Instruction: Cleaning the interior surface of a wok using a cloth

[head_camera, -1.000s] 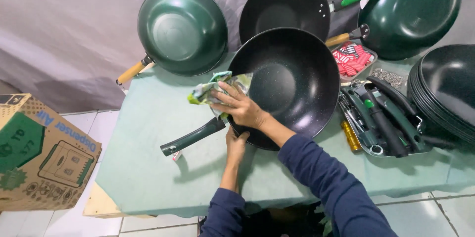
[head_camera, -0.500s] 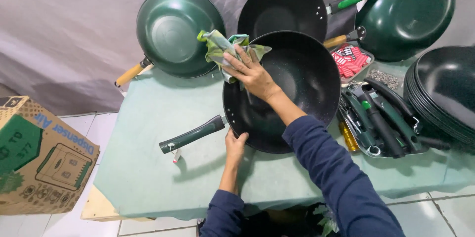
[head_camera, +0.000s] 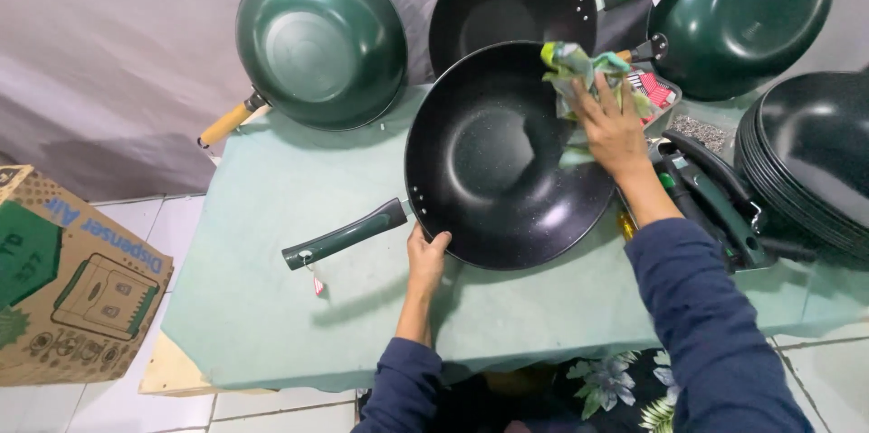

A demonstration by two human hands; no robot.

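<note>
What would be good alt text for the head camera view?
A person's right hand presses a green cloth on the rim of a black wok, while the left hand grips its near edge. Other pans lean against a grey backdrop on the green-covered table.

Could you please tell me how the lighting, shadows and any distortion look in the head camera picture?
Head view: even, soft light; the black wok shows a mild sheen at its bottom, not harsh glare; the left hand and the wok's handle cast soft shadows on the green table cover; the right hand with the cloth is sharp enough; the wide lens bends the table edges.
</note>
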